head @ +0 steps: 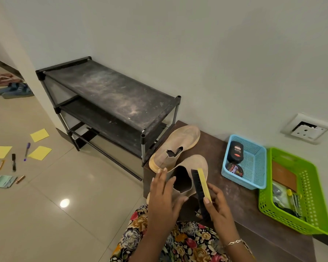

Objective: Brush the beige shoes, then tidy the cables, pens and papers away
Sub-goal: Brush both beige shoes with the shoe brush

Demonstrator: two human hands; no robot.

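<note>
**Handling.** The near shoe [194,167] is soft beige fabric on a pale sole, and is judged light. Its ankle collar folds under pressure, so support it at the heel or sole, not at the collar edge. The brush [199,188] is a stiff, narrow bar with a yellow back and dark bristles. Hold it by the back, at its lower half.

**Fingers.**
1. The left hand [165,197] lies on the collar of the near shoe. Its fingers [160,173] are almost straight and slightly spread, and the thumb rests against the shoe's side. It steadies the shoe and does not clamp it.
2. The right hand [219,207] pinches the lower end of the brush between thumb and curled fingers. The bristles face the shoe, close to its opening; whether they touch it cannot be told.

**Location.** Both shoes sit on the brown bench [240,201]. The far shoe [178,142] lies on its side just beyond the near one.

Further right on the bench stand a blue basket [258,163] holding polish containers and a green basket [311,195]. The green basket's contents are too tangled to identify.

A dusty shoe rack [110,95] stands against the wall. The papers [39,135] and pens [27,151] are scattered on the floor to the left, well apart from the bench. No cable can be identified.
</note>
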